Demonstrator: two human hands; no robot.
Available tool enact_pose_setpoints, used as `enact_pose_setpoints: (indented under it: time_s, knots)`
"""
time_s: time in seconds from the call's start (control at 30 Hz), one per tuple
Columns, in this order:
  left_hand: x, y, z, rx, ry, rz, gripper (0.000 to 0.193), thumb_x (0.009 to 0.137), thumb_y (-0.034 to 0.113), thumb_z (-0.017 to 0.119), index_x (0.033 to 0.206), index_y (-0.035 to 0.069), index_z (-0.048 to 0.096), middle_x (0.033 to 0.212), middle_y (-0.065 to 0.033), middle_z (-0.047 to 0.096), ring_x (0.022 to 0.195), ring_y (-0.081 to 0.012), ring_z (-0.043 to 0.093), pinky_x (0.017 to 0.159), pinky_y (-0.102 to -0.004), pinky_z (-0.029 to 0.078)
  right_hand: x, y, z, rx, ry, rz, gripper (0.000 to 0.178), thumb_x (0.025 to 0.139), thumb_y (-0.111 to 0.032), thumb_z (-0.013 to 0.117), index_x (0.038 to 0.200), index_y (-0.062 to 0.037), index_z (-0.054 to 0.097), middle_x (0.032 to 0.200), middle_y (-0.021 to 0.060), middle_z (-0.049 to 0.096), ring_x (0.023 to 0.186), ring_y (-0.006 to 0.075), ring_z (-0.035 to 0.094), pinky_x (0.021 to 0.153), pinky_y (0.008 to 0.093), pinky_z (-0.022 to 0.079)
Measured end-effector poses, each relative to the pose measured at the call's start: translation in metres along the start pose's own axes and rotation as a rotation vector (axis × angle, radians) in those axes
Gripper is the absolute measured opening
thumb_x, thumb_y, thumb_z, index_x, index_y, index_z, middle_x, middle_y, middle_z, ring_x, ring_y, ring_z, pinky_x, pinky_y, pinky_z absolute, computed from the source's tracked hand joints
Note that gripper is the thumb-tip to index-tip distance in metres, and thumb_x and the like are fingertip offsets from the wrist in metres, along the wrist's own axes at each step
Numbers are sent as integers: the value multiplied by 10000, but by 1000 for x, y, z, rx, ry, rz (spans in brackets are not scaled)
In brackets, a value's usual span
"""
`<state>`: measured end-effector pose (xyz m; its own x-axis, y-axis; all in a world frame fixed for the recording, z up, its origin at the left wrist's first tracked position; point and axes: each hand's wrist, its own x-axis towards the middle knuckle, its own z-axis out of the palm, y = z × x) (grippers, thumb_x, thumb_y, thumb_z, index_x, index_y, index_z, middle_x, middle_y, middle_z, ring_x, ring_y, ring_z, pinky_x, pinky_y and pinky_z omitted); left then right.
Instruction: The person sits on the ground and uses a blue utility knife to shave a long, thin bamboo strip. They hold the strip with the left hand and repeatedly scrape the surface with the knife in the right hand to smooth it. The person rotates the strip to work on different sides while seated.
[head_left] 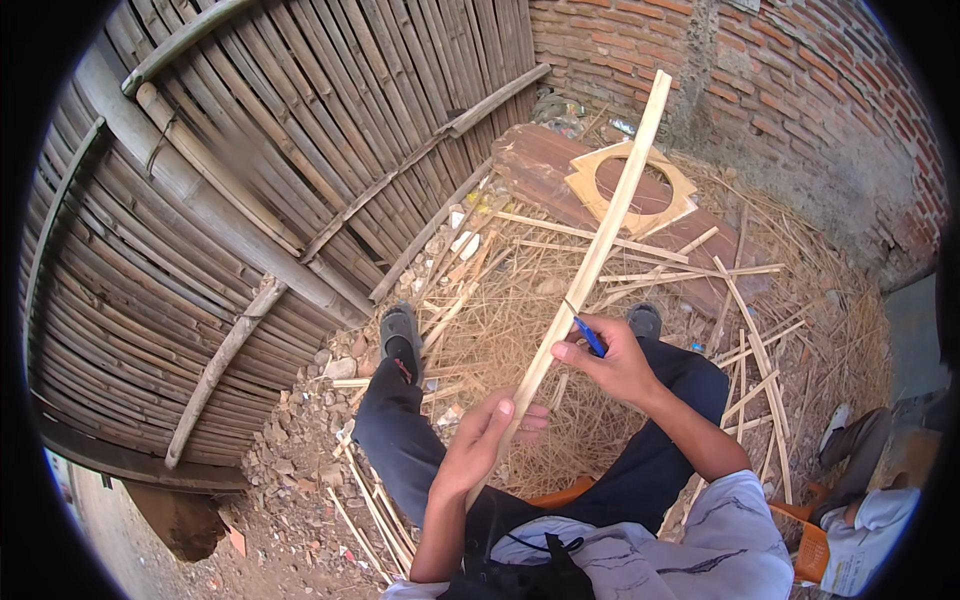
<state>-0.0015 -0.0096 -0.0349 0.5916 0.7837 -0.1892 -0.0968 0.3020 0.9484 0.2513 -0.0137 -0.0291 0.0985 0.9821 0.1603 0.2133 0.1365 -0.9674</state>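
A long pale split-bamboo strip (585,275) slants across the middle, from my lap up toward the brick wall. My left hand (487,438) is closed around its lower part, thumb on top. Farther up, my right hand (618,368) grips a slim blue-handled tool (590,338), its thumb pressed against the strip's side. The tool's thin dark tip lies across the strip; whether it is a blade or a pen I cannot tell.
A bamboo-slat wall (330,120) stands at left, a brick wall (770,90) behind. A wooden frame with a round hole (600,190) lies on a brown board (535,165). Loose strips (765,370) and shavings (480,335) cover the ground. Another person's leg (855,450) shows at right.
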Motion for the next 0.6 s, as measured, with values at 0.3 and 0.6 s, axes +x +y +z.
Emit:
enact_pose_setpoints:
  time_s: [0.3,0.6]
  knots:
    - [15,8,5,-19,-5,-96,411,1150,258,590,1390,-61,686,1058,-162,781,789,-207,756,637,-315,612,-3,-1,-7,37,9,9,344,1025,-331,785,1092,6,788,857,15,766,722,41,567,649,267,453]
    - [13,3,5,-147,38,-52,414,1044,158,753,1411,-24,692,1020,-143,779,748,-158,723,516,-251,518,-5,-13,-5,252,-30,-18,376,1016,-211,796,1325,-5,735,1061,70,791,975,107,709,872,299,564]
